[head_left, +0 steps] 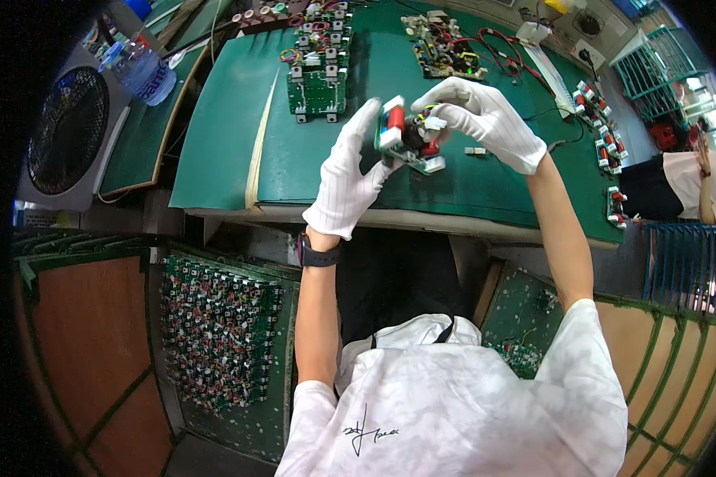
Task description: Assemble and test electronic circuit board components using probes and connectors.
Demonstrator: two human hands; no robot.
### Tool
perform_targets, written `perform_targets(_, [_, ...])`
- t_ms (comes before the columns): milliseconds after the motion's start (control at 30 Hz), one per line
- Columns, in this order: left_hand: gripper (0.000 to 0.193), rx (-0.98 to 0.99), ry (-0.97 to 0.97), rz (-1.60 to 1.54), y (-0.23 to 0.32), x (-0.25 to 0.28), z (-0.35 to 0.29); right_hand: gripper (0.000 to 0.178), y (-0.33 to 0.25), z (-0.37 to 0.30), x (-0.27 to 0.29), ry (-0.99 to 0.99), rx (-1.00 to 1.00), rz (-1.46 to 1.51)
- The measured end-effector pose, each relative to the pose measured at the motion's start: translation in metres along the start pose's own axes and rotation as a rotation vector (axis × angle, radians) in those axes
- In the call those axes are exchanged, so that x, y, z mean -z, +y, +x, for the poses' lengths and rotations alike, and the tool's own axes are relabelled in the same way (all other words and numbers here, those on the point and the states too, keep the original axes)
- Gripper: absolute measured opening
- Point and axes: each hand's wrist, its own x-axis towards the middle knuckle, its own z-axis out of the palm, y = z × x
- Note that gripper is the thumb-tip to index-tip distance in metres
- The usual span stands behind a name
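Your left hand [347,181] is clamped on the circuit board [410,140], held up over the near part of the green table [223,159]. Your right hand [489,123] is at its white plug [435,123]; pinch cannot be told. More boards [317,91] stand farther left.

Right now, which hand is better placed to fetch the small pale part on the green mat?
Probably right: the right hand is nearer the small pale part, though it is also at the wires. The left hand supports the circuit board, farther off, so seems better suited to holding it.
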Motion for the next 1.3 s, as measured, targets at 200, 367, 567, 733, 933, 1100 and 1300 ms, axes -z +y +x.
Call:
perform_targets(200, [0.057, 0.108, 0.267, -0.622, -0.013, 0.011, -0.01, 0.028, -0.032, 0.051, -0.029, -0.079, -0.003, -0.11])
perform_targets(367, [0.033, 0.436, 0.446, -0.334, -0.005, 0.052, 0.012, 0.028, -0.03, 0.119, -0.052, -0.065, 0.259, -0.792])
perform_targets(567, [0.053, 0.496, 0.454, 0.311, -0.042, 0.051, 0.036, 0.026, -0.026, 0.168, -0.067, 0.004, 0.147, -1.147])
perform_targets(733, [0.063, 0.544, 0.408, 0.361, -0.048, 0.051, 0.033, 0.031, -0.009, 0.166, -0.057, 0.065, 0.334, -0.929])
perform_targets(933, [0.097, 0.477, 0.154, 0.045, -0.043, 0.076, 0.018, 0.059, 0.052, 0.093, -0.076, 0.708, 0.1, -0.015])
perform_targets(1100, [0.099, 0.384, 0.055, -0.141, -0.066, 0.082, 0.045, 0.084, 0.068, 0.117, -0.137, 0.779, -0.134, 0.223])
perform_targets(1300, [0.086, 0.399, 0.057, -0.224, -0.058, 0.071, 0.05, 0.087, 0.076, 0.155, -0.159, 0.835, -0.045, 0.372])
